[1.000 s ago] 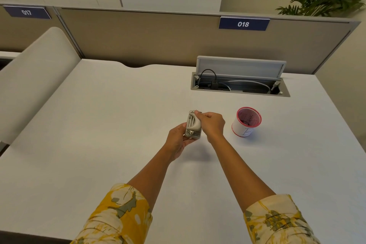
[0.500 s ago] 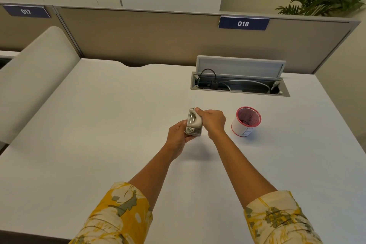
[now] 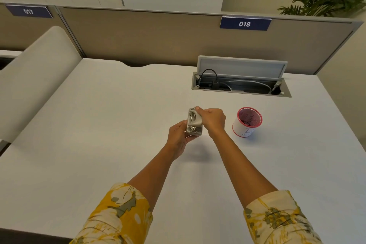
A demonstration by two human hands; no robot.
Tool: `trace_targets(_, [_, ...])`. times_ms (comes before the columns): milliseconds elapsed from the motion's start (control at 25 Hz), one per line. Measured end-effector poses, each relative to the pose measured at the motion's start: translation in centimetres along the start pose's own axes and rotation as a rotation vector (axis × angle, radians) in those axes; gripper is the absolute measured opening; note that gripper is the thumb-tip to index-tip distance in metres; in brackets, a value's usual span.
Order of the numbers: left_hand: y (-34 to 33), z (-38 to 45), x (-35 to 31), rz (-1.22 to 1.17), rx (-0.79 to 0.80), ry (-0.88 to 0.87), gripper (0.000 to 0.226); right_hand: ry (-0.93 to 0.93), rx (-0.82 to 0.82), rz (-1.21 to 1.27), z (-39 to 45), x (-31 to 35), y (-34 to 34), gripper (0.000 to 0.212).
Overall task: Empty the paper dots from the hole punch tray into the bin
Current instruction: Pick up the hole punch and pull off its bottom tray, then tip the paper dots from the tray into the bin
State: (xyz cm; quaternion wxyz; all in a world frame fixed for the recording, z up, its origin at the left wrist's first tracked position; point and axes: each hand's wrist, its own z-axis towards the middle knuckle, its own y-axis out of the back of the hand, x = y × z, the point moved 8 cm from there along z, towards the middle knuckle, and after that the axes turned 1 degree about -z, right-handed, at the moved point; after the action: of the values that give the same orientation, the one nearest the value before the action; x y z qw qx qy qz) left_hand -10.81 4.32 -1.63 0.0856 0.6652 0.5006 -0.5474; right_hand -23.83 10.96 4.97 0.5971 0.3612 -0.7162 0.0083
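Hole punch [image 3: 194, 123]: above mid-worktop [image 3: 99, 125], between both hands.
Bin [image 3: 247, 123]: right of it, before the cable well [image 3: 240, 85] at the back edge.

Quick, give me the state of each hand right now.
Left hand: closed on the hole punch, gripping its near end from the side.
Right hand: closed on the hole punch, fingers wrapped over its far end.

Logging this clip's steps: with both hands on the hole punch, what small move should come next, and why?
Probably carry the hole punch right, over the small red-rimmed bin. Both the left hand and right hand hold it above bare table, beside the bin.
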Motion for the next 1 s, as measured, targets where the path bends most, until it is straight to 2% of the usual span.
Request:
trace_targets(200, [0.6, -0.2, 0.0, 0.092, -0.01, -0.025, 0.025, -0.072, 0.043, 0.087, 0.3, -1.0, -0.4, 0.034])
trace_targets(360, [1.2, -0.2, 0.2, 0.158, -0.016, -0.03, 0.025, -0.18, 0.163, 0.193, 0.2, -2.4, -0.5, 0.027])
trace_targets(480, [1.8, -0.3, 0.2, 0.17, -0.044, -0.02, 0.028, -0.262, 0.283, 0.355, 0.0, -3.2, -0.1, 0.045])
trace_targets(720, [3.2, -0.5, 0.5, 0.181, -0.135, -0.006, 0.026, -0.395, 0.515, 0.726, -0.5, -5.8, 0.9, 0.043])
trace_targets(880, [3.4, -0.8, 0.3, 0.171, -0.156, -0.016, 0.029, -0.491, 0.565, 0.727, -1.7, -8.9, 0.7, 0.045])
trace_targets(1000, [3.3, -0.7, 0.5, 0.167, -0.171, -0.01, 0.026, -0.574, 0.545, 0.716, -2.7, -10.8, 0.2, 0.056])
